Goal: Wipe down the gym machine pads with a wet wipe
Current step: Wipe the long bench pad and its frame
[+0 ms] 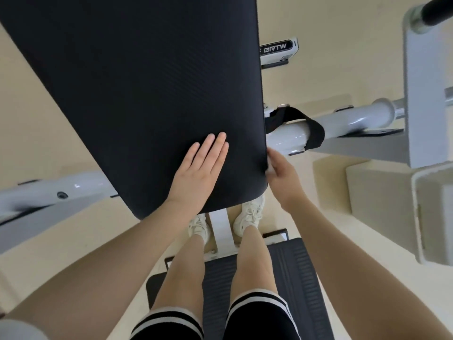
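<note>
A large black back pad (137,89) of the gym machine fills the upper middle of the head view. My left hand (198,170) lies flat on the pad's lower part, fingers straight and together. My right hand (282,175) is at the pad's lower right edge, fingers curled round a white wet wipe (269,165) pressed against the pad's side. Only a small bit of the wipe shows between my fingers and the pad. A second black seat pad (294,278) lies below, under my legs.
White frame tubes (343,121) run right and left (49,192) of the pad, a black strap (306,126) looped over the right one. A white upright bracket (426,94) stands far right. My feet in white shoes straddle the centre post (220,229) on a cream floor.
</note>
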Demonstrator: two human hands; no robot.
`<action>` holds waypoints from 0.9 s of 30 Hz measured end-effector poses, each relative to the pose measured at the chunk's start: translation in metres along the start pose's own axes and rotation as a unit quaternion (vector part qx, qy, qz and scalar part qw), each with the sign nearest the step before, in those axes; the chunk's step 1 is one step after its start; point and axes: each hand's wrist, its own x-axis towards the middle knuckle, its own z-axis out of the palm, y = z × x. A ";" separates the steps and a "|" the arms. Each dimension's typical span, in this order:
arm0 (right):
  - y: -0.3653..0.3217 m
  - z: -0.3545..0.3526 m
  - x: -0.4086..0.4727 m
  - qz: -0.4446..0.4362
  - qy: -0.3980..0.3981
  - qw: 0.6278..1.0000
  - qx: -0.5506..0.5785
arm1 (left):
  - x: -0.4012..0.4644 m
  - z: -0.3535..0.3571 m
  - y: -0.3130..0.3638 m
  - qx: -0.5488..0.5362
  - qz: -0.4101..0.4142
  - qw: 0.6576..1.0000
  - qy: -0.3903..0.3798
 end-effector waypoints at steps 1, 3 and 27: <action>0.013 0.001 -0.008 0.022 -0.008 1.000 0.000 | -0.001 0.001 0.002 -0.004 -0.007 1.000 0.001; 0.036 0.003 -0.019 0.071 -0.011 0.997 0.022 | -0.002 0.002 0.002 -0.014 -0.018 1.000 0.006; -0.048 0.219 -0.133 0.241 -0.227 0.925 0.188 | -0.201 0.075 -0.068 -0.509 -0.433 0.743 0.035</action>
